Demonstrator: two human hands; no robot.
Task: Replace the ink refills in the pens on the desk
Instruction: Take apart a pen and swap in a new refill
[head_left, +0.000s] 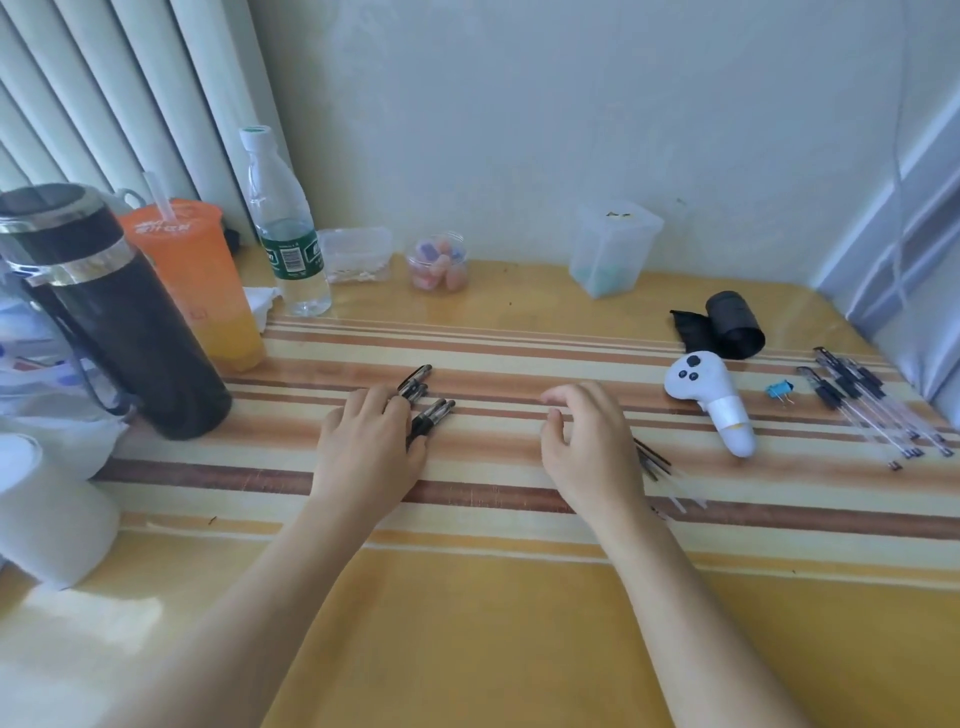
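Left hand (366, 441) lying flat, pressing dark pens (423, 405); right hand (584, 441) hovering, loosely curled, holding nothing. Refills (655, 461) lying beside it, clear pens (872, 410) far right: swapping likely barely beginning.

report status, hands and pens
Left hand rests on black pen parts. Right hand empty, loose refills beside it. White controller between it and clear pens.
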